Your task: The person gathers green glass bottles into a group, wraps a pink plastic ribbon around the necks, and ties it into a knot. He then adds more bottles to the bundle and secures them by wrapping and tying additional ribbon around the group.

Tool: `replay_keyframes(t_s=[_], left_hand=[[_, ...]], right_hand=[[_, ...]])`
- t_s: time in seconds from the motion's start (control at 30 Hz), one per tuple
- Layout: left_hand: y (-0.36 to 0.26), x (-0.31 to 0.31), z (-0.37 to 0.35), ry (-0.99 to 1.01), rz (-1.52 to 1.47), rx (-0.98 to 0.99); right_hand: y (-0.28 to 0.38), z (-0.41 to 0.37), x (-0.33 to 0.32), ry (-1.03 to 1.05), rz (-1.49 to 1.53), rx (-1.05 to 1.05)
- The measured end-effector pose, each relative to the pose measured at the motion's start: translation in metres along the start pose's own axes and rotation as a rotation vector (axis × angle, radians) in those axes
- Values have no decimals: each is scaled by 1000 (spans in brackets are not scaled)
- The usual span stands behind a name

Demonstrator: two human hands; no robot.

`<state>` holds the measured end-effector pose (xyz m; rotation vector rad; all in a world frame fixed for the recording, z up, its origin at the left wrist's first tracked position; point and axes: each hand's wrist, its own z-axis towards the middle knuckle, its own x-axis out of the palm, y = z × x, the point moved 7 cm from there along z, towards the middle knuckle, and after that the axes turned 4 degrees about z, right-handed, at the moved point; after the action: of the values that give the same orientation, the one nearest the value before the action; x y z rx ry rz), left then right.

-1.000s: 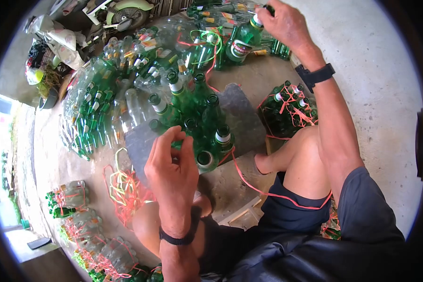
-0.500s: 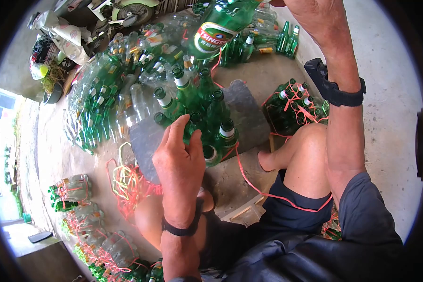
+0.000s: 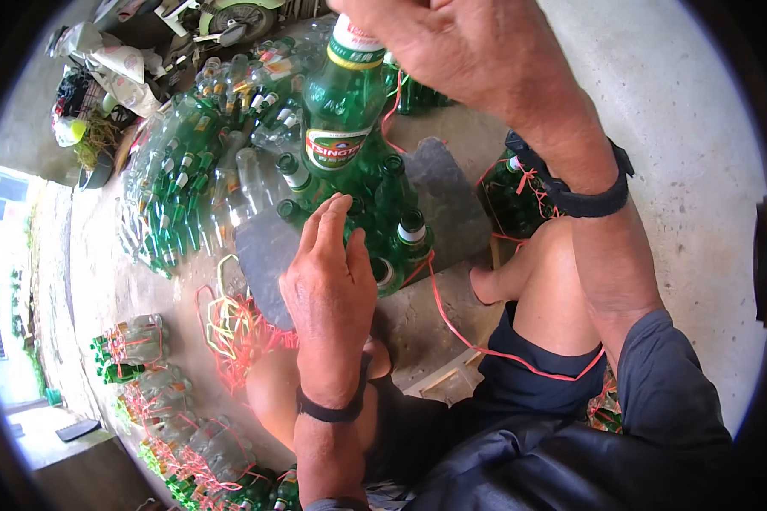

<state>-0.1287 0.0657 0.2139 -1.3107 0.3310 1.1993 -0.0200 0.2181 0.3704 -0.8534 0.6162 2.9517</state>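
Bare concrete floor [image 3: 699, 128] runs all around you, with loose bottles [image 3: 179, 187] heaped on your left. Your right hand [image 3: 460, 43] is closed round the neck of a green bottle [image 3: 341, 111], which hangs upright just above the cluster of standing bottles [image 3: 400, 209] on the dark slab [image 3: 443, 183]. Your left hand [image 3: 328, 281] lies palm down on that cluster's tops, fingers loosely spread, gripping nothing. Held so high on the neck, the glass could swing into the necks below or onto your left fingers, and the red string [image 3: 460, 328] by your knee could snag.
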Motion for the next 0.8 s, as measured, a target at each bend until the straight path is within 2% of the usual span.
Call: replay_keyframes(t_s=[0.03,0.13,0.17,0.23,0.3,0.4,0.43,0.47,0.53,0.63,0.8], left_hand=[[1,1,0,17,-4,-12],[2,3,-1,-30,34,59],[0,2,-1,-25,34,60],[3,3,0,42,1,-47],[2,3,0,28,7,-17],[4,3,0,-5,24,39],[4,3,0,-24,37,66],[2,3,0,-21,35,67],[5,4,0,19,11,-16],[5,4,0,-18,20,64],[4,2,0,17,19,20]], right_hand=[[-7,4,7,52,18,162],[-13,1,23,110,113,231],[-15,0,27,106,9,170],[-20,-5,35,90,22,125],[-21,-8,42,48,-4,32],[-24,-12,51,31,59,3],[-26,-13,54,122,34,94],[-30,-14,59,122,32,96],[-36,-17,71,80,-157,55],[-37,-24,77,75,-104,26],[-35,-23,81,81,-101,11]])
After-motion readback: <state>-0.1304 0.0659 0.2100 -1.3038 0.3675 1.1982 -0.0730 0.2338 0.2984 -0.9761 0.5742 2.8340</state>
